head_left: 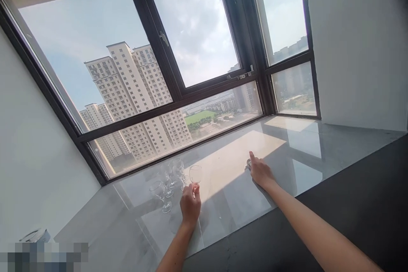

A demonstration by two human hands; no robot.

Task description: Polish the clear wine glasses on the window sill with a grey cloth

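My left hand is closed around the stem of a clear wine glass, its bowl standing above my fingers. Just left of it, several more clear stemmed glasses stand upright in a group on the glossy grey sill. My right hand is farther right over the sill, the index finger pointing away toward the window. Against its fingers is a small shiny object, mostly hidden by the hand, and its kind cannot be made out.
A dark-framed window rises behind the sill, with tall buildings outside. White walls close off both sides. The sill's front edge drops to a dark face below. A partly blurred item is at the lower left.
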